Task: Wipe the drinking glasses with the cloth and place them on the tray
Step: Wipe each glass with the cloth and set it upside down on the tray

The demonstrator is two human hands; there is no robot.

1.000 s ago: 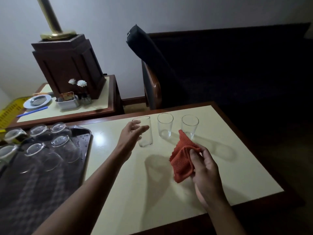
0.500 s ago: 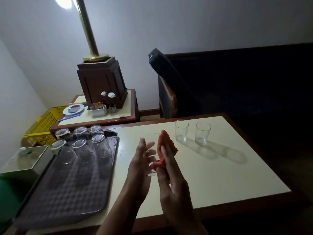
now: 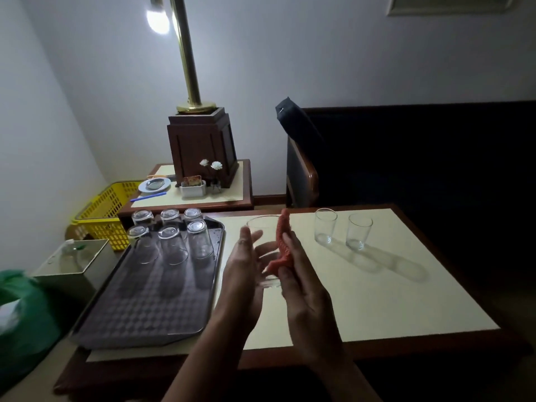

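Glass [image 3: 262, 250] held above the table [image 3: 377, 285].
Left hand [image 3: 242, 274] curls round it; right hand [image 3: 304, 294] presses the cloth [image 3: 282, 242] against it, fingers [image 3: 293, 249] straight.

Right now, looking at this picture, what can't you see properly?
All head view.
Held glass: its sides covered by the left hand and the cloth.
Right hand: seen from the back, so whether it pinches the cloth is hidden.
Green bag: cut off by the left edge.
Sofa: too dark to make out.
Card in the white holder: too small to read.
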